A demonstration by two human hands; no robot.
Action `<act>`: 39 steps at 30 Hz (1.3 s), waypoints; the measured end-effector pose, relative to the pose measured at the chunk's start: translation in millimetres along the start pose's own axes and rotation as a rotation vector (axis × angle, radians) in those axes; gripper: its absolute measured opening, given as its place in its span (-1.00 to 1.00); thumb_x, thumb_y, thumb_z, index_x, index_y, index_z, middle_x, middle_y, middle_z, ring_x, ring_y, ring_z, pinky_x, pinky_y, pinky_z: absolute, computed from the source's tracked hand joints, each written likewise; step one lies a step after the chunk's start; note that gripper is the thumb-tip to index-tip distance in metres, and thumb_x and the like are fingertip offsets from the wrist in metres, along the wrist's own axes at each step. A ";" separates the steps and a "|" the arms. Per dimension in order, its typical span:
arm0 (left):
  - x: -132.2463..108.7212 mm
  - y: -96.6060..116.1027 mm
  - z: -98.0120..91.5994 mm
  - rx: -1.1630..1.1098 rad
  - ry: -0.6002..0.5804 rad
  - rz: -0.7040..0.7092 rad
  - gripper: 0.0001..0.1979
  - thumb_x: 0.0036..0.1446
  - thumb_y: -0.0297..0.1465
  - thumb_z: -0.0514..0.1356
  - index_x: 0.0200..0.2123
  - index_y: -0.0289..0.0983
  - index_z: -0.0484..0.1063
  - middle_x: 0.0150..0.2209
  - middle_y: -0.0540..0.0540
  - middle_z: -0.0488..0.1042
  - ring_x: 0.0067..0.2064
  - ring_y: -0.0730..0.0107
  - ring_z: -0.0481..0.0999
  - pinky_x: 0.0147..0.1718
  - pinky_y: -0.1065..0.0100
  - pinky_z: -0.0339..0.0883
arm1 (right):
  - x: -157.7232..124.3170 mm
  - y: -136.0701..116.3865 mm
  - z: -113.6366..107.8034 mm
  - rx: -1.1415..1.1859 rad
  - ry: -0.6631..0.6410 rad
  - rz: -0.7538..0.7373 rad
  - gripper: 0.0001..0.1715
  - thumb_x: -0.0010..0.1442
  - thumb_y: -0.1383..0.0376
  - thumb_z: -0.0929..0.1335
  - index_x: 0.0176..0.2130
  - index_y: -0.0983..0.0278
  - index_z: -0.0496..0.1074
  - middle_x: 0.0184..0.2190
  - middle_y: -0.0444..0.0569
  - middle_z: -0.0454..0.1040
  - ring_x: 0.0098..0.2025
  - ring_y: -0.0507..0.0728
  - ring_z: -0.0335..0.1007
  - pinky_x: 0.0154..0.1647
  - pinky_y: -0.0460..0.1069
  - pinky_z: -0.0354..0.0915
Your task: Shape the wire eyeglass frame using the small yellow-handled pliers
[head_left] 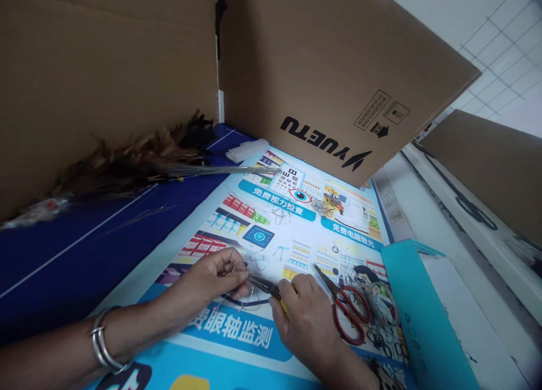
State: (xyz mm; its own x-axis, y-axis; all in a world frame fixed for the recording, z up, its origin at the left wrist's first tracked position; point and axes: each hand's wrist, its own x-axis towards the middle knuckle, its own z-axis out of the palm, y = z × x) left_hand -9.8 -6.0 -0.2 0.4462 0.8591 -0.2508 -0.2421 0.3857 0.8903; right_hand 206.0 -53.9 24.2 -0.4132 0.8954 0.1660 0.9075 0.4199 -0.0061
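My left hand point(212, 280) rests on a printed poster point(271, 232), fingers pinched on a thin wire point(241, 302) that loops below the fingertips. My right hand point(305, 316) is closed round small pliers point(265, 285) with a yellow grip; the dark jaws point left and meet the wire at my left fingertips. A silver bangle sits on my left wrist. Red-handled scissors point(347, 311) lie shut just right of my right hand.
Large cardboard sheets point(330, 68) stand as walls behind the poster. A feather duster point(127, 164) lies on the blue table point(63, 254) at left. A teal box point(419, 311), a roll of tape point(381, 302) and bits of bent wire lie at right.
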 end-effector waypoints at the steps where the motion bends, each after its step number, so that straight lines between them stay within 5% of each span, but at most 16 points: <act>1: -0.3 0.1 0.0 0.000 -0.002 -0.004 -0.84 0.14 -0.36 0.24 -0.42 -0.23 0.30 -0.58 0.09 0.47 -0.50 0.46 0.36 -0.42 0.39 0.18 | -0.1 0.2 0.3 0.001 0.000 -0.002 -0.86 0.23 0.21 0.35 -0.23 0.23 0.38 -0.32 0.00 0.37 -0.28 0.19 0.28 -0.38 0.02 0.11; 39: 3.1 -3.5 -3.0 0.067 -0.011 0.031 -0.83 0.11 -0.34 0.25 -0.43 -0.22 0.31 -0.57 0.07 0.45 -0.50 0.43 0.38 -0.44 0.38 0.20 | -2.3 2.0 -0.6 0.130 -0.034 -0.014 -0.87 0.29 0.23 0.30 -0.28 0.23 0.40 -0.38 -0.05 0.46 -0.35 0.14 0.38 -0.45 -0.03 0.11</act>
State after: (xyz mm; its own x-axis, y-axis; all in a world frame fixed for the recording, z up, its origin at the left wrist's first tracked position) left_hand -10.1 -3.7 -5.2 0.4486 0.8665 -0.2188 -0.1980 0.3351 0.9211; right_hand 208.8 -55.2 24.4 -0.4301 0.8929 0.1333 0.8852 0.4461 -0.1321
